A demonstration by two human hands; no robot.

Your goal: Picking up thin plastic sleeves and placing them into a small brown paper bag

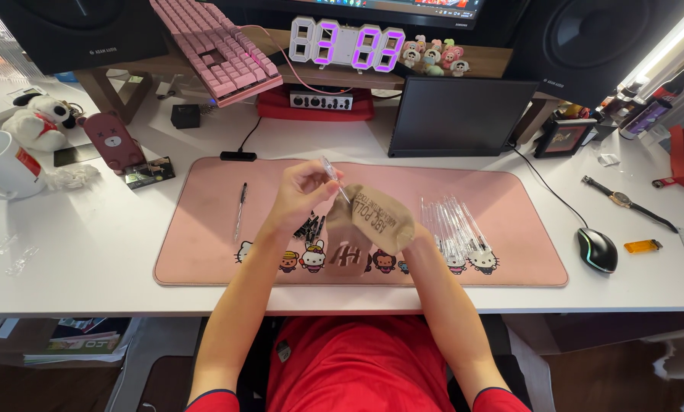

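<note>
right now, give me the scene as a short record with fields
left hand: left hand raised over the pink desk mat, pinching a thin clear pen tube
right hand: right hand mostly hidden behind a tan cloth it holds
on mat: clear pen tubes at right, small dark parts in the middle, one pen at left
off mat: mouse, white mug

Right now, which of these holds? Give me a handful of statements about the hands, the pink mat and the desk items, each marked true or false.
1. The left hand pinches a thin clear pen tube. True.
2. The right hand holds a tan cloth. True.
3. The black computer mouse sits on the pink desk mat. False: it rests on the white desk, right of the mat.
4. A complete pen lies on the mat's left part. True.
5. The white mug stands on the mat. False: it stands at the desk's left edge.
</note>
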